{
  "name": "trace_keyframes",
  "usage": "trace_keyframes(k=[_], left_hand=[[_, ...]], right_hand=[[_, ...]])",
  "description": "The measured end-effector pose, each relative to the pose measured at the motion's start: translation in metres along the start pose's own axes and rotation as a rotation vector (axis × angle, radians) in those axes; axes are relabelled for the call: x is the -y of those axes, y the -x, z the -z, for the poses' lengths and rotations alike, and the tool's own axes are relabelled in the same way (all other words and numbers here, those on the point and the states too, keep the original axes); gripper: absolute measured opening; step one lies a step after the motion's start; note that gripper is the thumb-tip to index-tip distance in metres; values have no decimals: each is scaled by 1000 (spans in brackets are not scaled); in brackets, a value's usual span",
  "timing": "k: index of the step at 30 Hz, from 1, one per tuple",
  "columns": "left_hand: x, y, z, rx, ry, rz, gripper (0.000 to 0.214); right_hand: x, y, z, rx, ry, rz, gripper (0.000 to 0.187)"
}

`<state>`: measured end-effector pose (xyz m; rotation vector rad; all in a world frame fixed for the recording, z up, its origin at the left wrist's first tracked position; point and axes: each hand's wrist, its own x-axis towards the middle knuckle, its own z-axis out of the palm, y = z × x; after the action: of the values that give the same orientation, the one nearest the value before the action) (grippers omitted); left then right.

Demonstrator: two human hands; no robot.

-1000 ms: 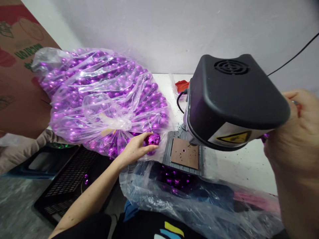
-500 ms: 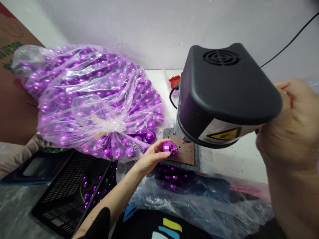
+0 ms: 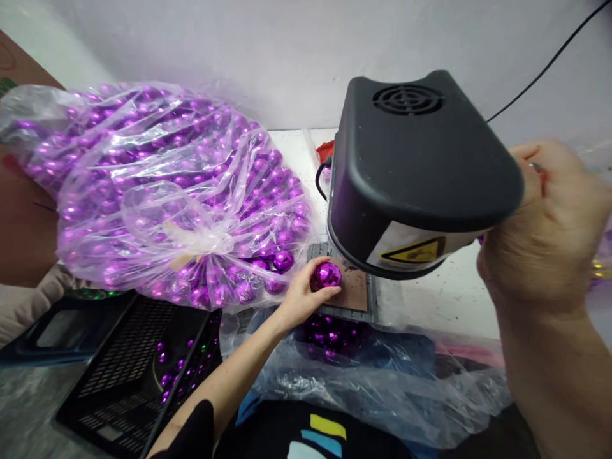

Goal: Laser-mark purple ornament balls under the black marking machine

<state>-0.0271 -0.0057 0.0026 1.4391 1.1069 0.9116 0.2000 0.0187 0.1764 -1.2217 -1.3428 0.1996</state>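
Note:
My left hand (image 3: 300,298) is closed round a faceted purple ball (image 3: 326,275) and holds it on the brown pad of the small grey machine table (image 3: 359,298), just below the black machine head (image 3: 421,167). My right hand (image 3: 549,226) is raised at the right side of that head, fingers curled on something thin with a red part; I cannot make out what it is. A big clear bag of purple balls (image 3: 157,197) lies to the left, touching the left hand's back.
A black plastic crate (image 3: 129,376) with a few purple balls stands at lower left. Another clear bag (image 3: 382,389) holding purple balls lies in front of me, below the machine. A black cable (image 3: 540,70) runs up the wall. A cardboard box (image 3: 19,217) stands at far left.
My left hand took a faceted purple ball from beside the big bag and carried it right onto the machine's brown pad. The right hand stayed by the machine head.

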Motion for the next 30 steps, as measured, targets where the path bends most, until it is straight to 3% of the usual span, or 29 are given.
trace_keyframes(k=[5,11,14,21,30], left_hand=[[2,-7,-8,0,-232,-31,50],[-1,-13,-13,12,-452,-236,40],[-1,-15,-16,11,-523,-262,40],[5,-11,-15,-9,-437,-233,45],[21,-15,1,-85,-207,-97,50]], right_hand=[[2,1,1,29,8,-13,55],[2,1,1,18,9,4,53],[2,1,2,22,9,-7,54],[0,1,2,17,-8,-4,53],[3,3,1,33,45,0,32]])
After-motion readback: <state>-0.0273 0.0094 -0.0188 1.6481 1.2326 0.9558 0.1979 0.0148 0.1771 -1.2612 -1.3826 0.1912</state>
